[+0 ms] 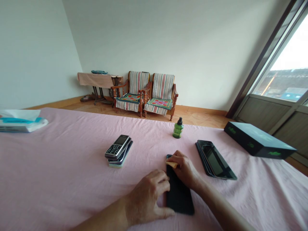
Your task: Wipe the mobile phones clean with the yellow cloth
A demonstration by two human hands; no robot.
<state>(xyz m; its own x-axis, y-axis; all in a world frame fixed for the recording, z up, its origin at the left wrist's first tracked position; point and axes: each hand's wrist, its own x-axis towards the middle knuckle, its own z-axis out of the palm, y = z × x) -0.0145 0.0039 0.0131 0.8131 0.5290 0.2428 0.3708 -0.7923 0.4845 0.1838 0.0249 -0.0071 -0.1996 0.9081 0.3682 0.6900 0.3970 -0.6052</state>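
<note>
A black smartphone (179, 194) lies flat on the pink cloth, its far end pointing away from me. My left hand (150, 197) grips its left side, fingers curled against the long edge and thumb at the near end. Pinched in my right hand (184, 166) is a small yellow wiping cloth (171, 164), pressed to the phone's far end. Left of my hands is a stack of keypad phones (118, 148). To the right lies a pile of dark touchscreen devices (215, 160). A green spray bottle (178, 129) stands upright beyond the phone.
The pink tablecloth (72, 173) is wrinkled, mostly at the right. A black box (260, 139) sits at the far right, and a tissue pack (22, 123) at the far left. Beyond the table's back edge are two wooden chairs (158, 93) and a covered side table (96, 79).
</note>
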